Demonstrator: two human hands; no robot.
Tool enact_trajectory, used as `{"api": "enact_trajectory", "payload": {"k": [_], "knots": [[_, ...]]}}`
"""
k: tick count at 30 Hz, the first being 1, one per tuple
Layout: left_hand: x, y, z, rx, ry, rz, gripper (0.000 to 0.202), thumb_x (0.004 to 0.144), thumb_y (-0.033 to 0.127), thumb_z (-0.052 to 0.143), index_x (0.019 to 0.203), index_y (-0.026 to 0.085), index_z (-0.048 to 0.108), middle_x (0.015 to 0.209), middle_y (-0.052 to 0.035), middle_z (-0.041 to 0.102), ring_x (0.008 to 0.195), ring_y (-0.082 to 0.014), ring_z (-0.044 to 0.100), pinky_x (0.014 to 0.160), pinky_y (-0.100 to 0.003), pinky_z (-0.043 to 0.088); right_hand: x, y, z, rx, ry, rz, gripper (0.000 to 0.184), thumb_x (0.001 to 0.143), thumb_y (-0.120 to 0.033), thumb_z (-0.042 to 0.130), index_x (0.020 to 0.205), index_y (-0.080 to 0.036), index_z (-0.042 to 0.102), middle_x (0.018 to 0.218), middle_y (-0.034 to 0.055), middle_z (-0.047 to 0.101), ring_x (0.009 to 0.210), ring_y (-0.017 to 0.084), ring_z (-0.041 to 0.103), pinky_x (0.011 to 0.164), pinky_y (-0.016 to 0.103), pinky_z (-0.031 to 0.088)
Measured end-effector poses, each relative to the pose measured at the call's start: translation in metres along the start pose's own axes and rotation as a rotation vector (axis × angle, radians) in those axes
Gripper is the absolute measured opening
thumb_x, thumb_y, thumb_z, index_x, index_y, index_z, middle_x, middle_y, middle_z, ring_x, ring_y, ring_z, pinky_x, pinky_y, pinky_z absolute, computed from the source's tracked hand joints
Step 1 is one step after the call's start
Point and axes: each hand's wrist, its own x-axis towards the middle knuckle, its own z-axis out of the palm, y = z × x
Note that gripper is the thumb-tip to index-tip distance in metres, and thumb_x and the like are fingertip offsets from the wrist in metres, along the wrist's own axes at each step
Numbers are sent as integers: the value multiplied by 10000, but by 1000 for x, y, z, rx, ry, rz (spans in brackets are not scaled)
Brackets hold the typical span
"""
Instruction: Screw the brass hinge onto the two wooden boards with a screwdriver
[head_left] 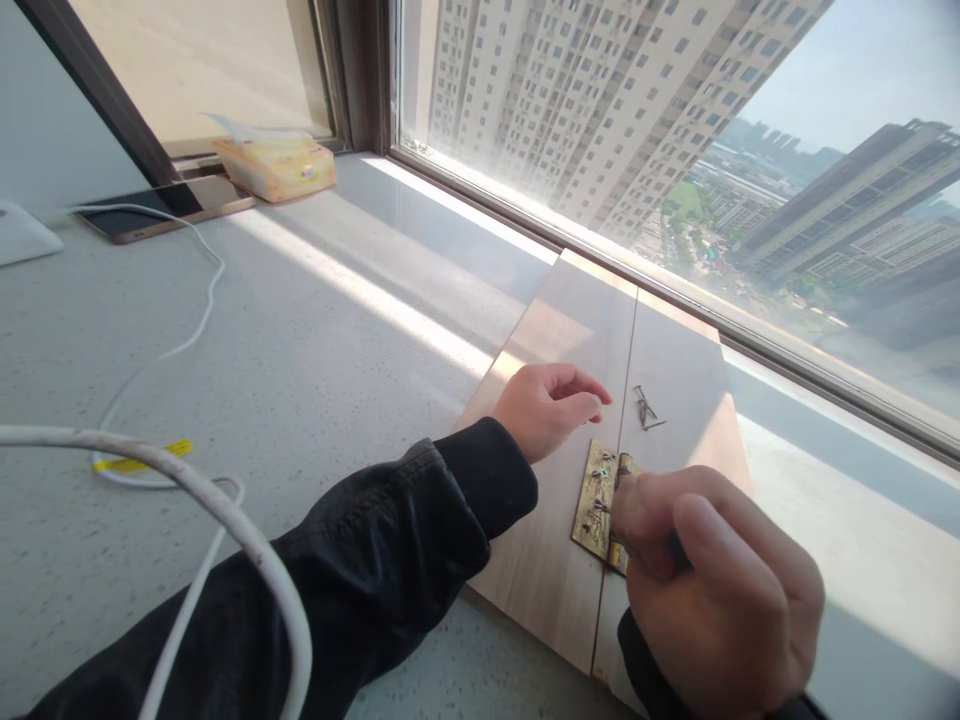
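Brass hinge [598,495] sits lower centre, straddling the seam between left panel [559,300] and right panel [686,350]. Its long axis follows the seam, pointing up-frame toward the window. I read the left hand [551,405], loosely curled and holding nothing, as steadying the left panel. The right hand [712,585], lower right, is fisted over the hinge's right leaf; what it clasps is hidden. Loose screws [646,408] lie just above.

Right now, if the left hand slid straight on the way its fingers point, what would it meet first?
Most likely the pile of screws, lying just past the seam on the right board. The left hand rests on the left board, and nothing lies between, as far as this view shows.
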Motion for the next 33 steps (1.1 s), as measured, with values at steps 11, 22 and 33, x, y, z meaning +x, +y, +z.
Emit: {"api": "enact_trajectory", "payload": {"k": [11, 22, 33], "knots": [[-1, -2, 0, 47, -24, 16, 130, 702, 101, 512, 724, 123, 638, 607, 10, 583, 566, -81, 532, 558, -216, 423, 32, -8, -39, 50, -517, -17, 235, 873, -132, 464, 751, -217, 646, 1121, 57, 589, 1030, 198, 573, 875, 371, 473], [0, -2, 2, 86, -15, 32, 127, 716, 135, 525, 753, 113, 644, 613, -4, 602, 592, -90, 556, 573, -210, 427, 41, -4, -22, 279, -741, 26, 332, 749, -311, 584, 476, -185, 445, 440, -41, 360, 419, 78, 343, 429, 248, 252], [-1, -5, 3, 152, -22, 75, 132, 733, 151, 530, 781, 115, 648, 638, -2, 608, 622, -95, 567, 577, -206, 435, 2, 7, 9, 148, 150, -9, 243, 849, -278, 462, 622, -201, 427, 540, -37, 344, 507, 108, 322, 476, 273, 246]]}}
